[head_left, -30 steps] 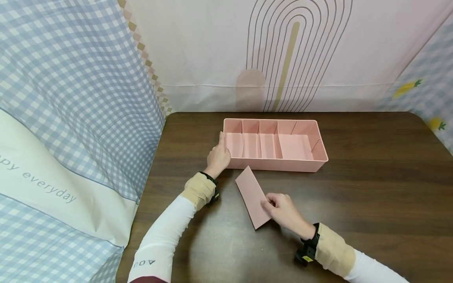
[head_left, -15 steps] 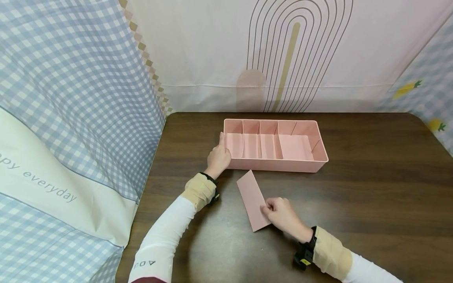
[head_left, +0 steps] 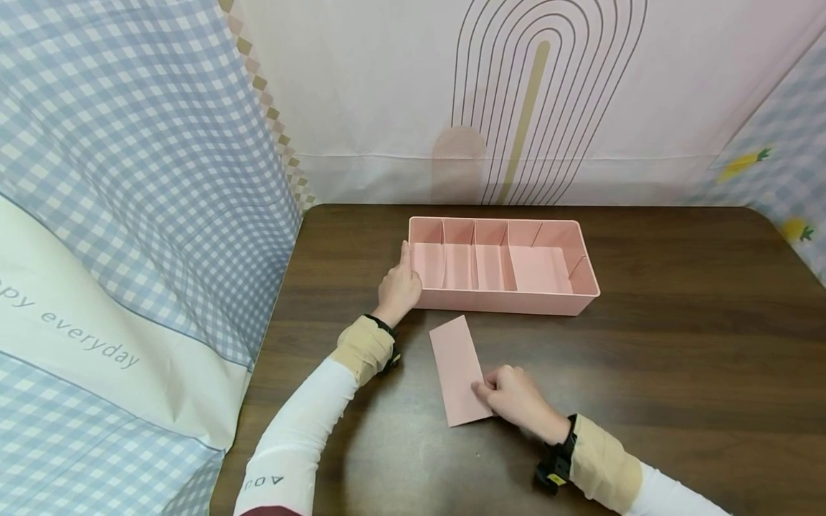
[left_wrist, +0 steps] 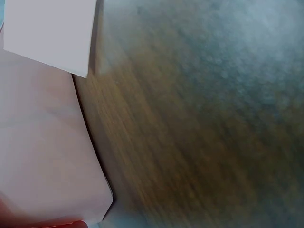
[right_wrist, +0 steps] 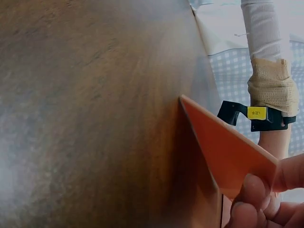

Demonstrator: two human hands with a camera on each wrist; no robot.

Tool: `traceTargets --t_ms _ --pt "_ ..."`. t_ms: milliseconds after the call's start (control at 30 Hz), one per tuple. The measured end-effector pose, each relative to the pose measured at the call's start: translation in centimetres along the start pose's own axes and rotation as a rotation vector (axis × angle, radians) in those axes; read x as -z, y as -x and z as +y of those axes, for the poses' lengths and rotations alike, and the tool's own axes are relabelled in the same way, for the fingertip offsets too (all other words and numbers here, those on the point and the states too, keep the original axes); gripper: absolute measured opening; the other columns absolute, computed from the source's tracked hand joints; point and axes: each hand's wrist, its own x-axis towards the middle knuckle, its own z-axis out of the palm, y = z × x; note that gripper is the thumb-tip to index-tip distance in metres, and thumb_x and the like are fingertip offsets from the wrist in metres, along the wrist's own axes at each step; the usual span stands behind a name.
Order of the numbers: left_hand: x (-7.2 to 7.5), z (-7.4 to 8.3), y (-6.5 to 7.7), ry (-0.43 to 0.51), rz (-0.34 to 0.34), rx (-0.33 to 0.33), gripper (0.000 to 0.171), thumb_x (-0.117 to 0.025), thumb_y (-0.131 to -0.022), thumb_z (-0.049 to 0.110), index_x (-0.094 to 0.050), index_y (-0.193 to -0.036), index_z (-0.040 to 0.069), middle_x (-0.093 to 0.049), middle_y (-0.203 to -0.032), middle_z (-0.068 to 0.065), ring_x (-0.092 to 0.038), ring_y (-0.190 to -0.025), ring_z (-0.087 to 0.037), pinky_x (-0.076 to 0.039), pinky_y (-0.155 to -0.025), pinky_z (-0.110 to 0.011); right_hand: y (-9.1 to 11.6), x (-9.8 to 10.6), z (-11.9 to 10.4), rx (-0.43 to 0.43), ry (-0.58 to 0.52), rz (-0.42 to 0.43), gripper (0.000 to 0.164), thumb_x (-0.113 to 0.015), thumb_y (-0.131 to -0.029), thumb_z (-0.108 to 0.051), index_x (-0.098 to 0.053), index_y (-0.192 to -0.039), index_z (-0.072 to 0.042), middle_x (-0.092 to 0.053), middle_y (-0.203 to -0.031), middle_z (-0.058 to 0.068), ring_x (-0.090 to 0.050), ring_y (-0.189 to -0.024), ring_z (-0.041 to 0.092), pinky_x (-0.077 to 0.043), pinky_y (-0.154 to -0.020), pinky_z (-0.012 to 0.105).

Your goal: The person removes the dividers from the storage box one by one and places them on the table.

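Note:
A pink organizer box (head_left: 510, 302) with upright dividers in it lies toward the back of the table, open side up. My left hand (head_left: 399, 290) holds its front left corner, the index finger stretched along the end wall; a fingertip shows low beside the box wall (left_wrist: 42, 142) in the left wrist view. Between thumb and fingers, my right hand (head_left: 513, 394) pinches the near right edge of a flat pink divider panel (head_left: 454, 373). The panel is tilted in front of the box, its broad face toward the head camera. Fingers hide its lower right edge.
The dark wooden table (head_left: 677, 322) extends to the right of the box and in front of both hands. A pale printed cloth (head_left: 374, 107) hangs behind its back edge, and a blue checked cloth (head_left: 161, 179) runs along the left side.
My right hand has lowered slightly toward me, and the panel has swung so that its long side stands more upright in the head view. My left hand and the box stay put.

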Motion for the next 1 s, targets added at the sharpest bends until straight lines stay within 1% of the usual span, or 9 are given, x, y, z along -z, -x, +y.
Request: traceTargets --t_ms 133,333,567,767,1000 --pt "0.0 0.0 0.0 0.002 0.002 0.000 0.059 -0.032 -0.088 0.013 -0.012 -0.143 0.014 -0.050 -0.062 -0.008 -0.045 -0.049 -0.020 -0.032 -0.042 -0.030 0.1 -0.1 0.1 -0.010 0.010 -0.039 0.046 -0.057 -0.083 -0.021 -0.036 -0.043 -0.014 -0.036 -0.037 -0.008 -0.036 -0.035 0.008 -0.021 -0.040 0.019" --pt "0.0 0.1 -0.1 0.004 -0.002 -0.002 0.059 -0.032 -0.088 0.013 -0.012 -0.143 0.015 -0.048 -0.060 -0.007 -0.042 -0.048 -0.019 -0.031 -0.041 -0.029 0.2 -0.2 0.4 -0.025 0.002 -0.081 0.046 -0.056 -0.084 -0.025 -0.038 -0.042 -0.015 -0.040 -0.036 -0.007 -0.040 -0.034 0.010 -0.020 -0.039 0.020" --pt "0.0 0.1 0.0 0.001 0.006 -0.004 0.059 -0.032 -0.087 0.012 -0.013 -0.143 0.015 -0.048 -0.060 -0.007 -0.043 -0.048 -0.019 -0.031 -0.042 -0.030 0.2 -0.4 0.5 0.000 -0.016 -0.114 0.046 -0.055 -0.085 -0.027 -0.044 -0.042 -0.014 -0.042 -0.036 -0.008 -0.038 -0.032 0.009 -0.020 -0.037 0.020" --pt "0.0 0.1 0.0 0.003 0.009 -0.006 0.059 -0.032 -0.087 0.013 -0.013 -0.143 0.014 -0.049 -0.060 -0.007 -0.043 -0.048 -0.019 -0.031 -0.042 -0.030 0.2 -0.8 0.6 -0.015 -0.009 -0.144 0.046 -0.054 -0.085 -0.029 -0.045 -0.043 -0.013 -0.040 -0.036 -0.008 -0.035 -0.033 0.007 -0.021 -0.037 0.020" --pt "0.1 0.1 0.1 0.008 0.001 0.001 0.059 -0.032 -0.088 0.013 -0.013 -0.143 0.014 -0.050 -0.062 -0.008 -0.044 -0.049 -0.019 -0.032 -0.042 -0.030 0.1 -1.2 0.7 -0.008 0.027 -0.158 0.042 -0.055 -0.084 -0.024 -0.050 -0.044 -0.012 -0.040 -0.036 -0.008 -0.041 -0.032 0.007 -0.027 -0.036 0.022"
